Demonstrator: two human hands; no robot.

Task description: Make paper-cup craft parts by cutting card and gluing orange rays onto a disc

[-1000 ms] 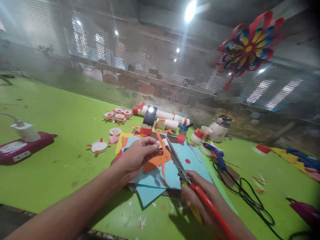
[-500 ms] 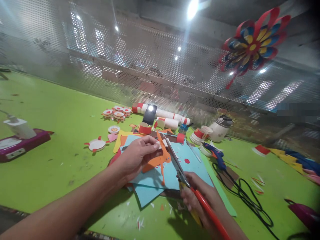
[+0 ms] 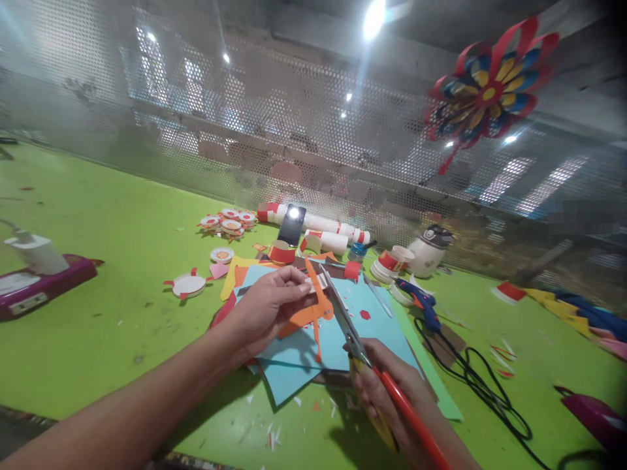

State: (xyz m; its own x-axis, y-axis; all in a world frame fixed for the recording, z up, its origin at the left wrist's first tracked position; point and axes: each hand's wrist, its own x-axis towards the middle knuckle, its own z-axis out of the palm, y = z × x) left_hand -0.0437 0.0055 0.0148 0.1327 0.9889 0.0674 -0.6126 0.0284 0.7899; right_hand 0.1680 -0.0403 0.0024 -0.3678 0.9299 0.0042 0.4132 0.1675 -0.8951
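Note:
Between thumb and fingers, my left hand [image 3: 277, 297] pinches a small white paper strip [image 3: 318, 283]. My right hand [image 3: 379, 378] is closed around the handles of a pair of scissors [image 3: 345, 321], one handle red and one yellow. The blades point up and away, their tips close to the strip's right end; whether they touch it I cannot tell. Just below and beside the strip is an orange paper cutout [image 3: 322, 307]. Light blue paper sheets [image 3: 337, 356] lie in a stack under both hands, with small scraps on top.
On the green table [image 3: 122, 365] are a glue gun [image 3: 426, 310] with a black cord, a paper disc with red tabs [image 3: 189, 285], white-and-red paper cups [image 3: 392, 261], a phone [image 3: 292, 228] with its light on and a purple power strip [image 3: 53, 284]. A perforated screen stands behind.
The whole view has shifted slightly. My left hand still holds the strip and my right hand still holds the scissors in nearly the same place.

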